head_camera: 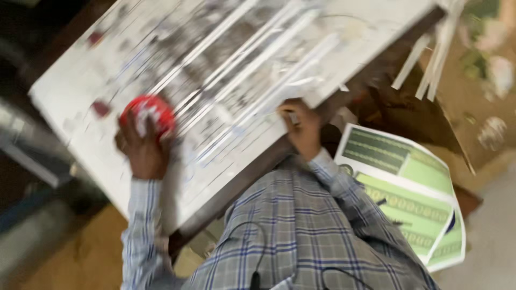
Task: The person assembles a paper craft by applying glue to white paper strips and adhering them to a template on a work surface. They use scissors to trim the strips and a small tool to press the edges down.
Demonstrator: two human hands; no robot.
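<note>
My left hand [141, 150] grips a round red object [149, 114] resting on a white, stained work board [80, 91]. My right hand [301, 126] is at the board's near edge, fingers closed on a small thin item I cannot make out in the blur. Long white paper strips [242, 59] lie in rows across the board between my hands and beyond them. Both sleeves are a blue-grey plaid.
Green and white printed sheets [408, 193] lie to the right of me, low down. More white strips [435, 53] hang over the board's far right corner. A brown cardboard surface [473, 107] sits at the right. Grey floor lies at the left.
</note>
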